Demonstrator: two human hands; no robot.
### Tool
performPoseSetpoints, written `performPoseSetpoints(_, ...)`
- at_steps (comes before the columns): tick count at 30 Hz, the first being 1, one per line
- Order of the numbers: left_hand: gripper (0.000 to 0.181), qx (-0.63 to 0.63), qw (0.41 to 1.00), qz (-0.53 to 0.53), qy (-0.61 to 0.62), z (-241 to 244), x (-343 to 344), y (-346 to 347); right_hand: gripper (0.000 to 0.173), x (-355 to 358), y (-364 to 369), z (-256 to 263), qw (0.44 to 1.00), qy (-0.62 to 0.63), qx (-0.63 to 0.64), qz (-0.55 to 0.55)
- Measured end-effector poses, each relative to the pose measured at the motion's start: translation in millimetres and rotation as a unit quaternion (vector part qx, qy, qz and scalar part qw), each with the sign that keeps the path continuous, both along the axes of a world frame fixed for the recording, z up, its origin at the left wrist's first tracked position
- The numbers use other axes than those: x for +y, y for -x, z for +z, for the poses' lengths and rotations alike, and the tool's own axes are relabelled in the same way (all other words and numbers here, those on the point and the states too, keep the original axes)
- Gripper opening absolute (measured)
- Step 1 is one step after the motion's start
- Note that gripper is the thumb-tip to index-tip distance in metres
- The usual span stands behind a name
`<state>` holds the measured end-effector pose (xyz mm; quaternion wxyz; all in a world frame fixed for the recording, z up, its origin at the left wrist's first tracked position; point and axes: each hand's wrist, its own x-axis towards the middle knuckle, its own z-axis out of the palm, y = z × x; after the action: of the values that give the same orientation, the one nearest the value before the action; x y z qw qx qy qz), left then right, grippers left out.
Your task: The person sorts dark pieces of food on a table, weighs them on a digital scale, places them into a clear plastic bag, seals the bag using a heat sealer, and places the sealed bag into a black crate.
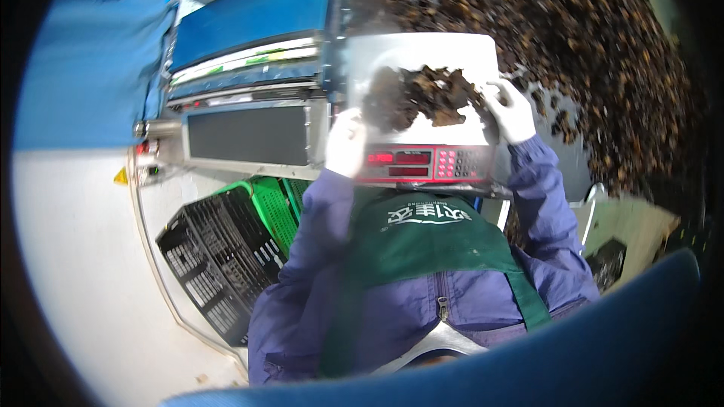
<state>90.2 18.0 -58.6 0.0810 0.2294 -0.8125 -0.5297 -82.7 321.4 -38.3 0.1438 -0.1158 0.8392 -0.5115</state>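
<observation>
In front of me stands a digital weighing scale (452,165) with red-lit displays and a keypad. A heap of dark brown, crinkled pieces (441,96), apparently dried fungus, lies on its pale metal pan (430,48). My left hand (346,144), in a white glove, is at the pan's front left corner, left of the heap; blur hides its fingers. My white-gloved right hand (512,112) is over the pan's right edge, thumb and fingers apart and curved beside the heap. I see nothing held in it.
Many similar brown pieces (543,5) cover the surface behind and right of the scale. Left stands a metal machine with a blue panel (254,17) and dark belt (249,135). Black crates (220,260) and a green crate (271,209) sit below it.
</observation>
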Motion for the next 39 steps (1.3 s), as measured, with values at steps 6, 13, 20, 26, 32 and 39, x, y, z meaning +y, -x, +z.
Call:
performPoseSetpoints(6, 0.026, 0.060, 0.989, 0.030, -0.132, 60, -4, -2, 0.029, -12, 20, 57, 0.978, 0.176, -0.102, 0.040)
performPoseSetpoints(13, 0.027, 0.098, 0.995, -0.001, 0.002, 135, -165, 46, 0.036, -158, 69, 107, 0.973, 0.198, -0.036, 0.115)
performPoseSetpoints(20, 0.029, 0.041, 0.989, 0.008, 0.144, 122, -378, 94, 0.045, -365, 89, 78, 0.986, 0.096, 0.087, 0.100)
performPoseSetpoints(26, 0.031, -0.020, 0.973, -0.046, 0.223, 90, -464, 91, 0.048, -444, 57, 60, 0.996, -0.039, 0.072, 0.043)
performPoseSetpoints(32, 0.022, 0.072, 0.923, -0.166, 0.339, 102, -497, 66, 0.036, -433, 27, 84, 0.981, -0.146, 0.107, 0.076)
performPoseSetpoints(39, 0.045, 0.053, 0.604, -0.524, 0.598, 166, -519, 40, 0.031, -385, 8, 121, 0.774, -0.283, 0.408, 0.393)
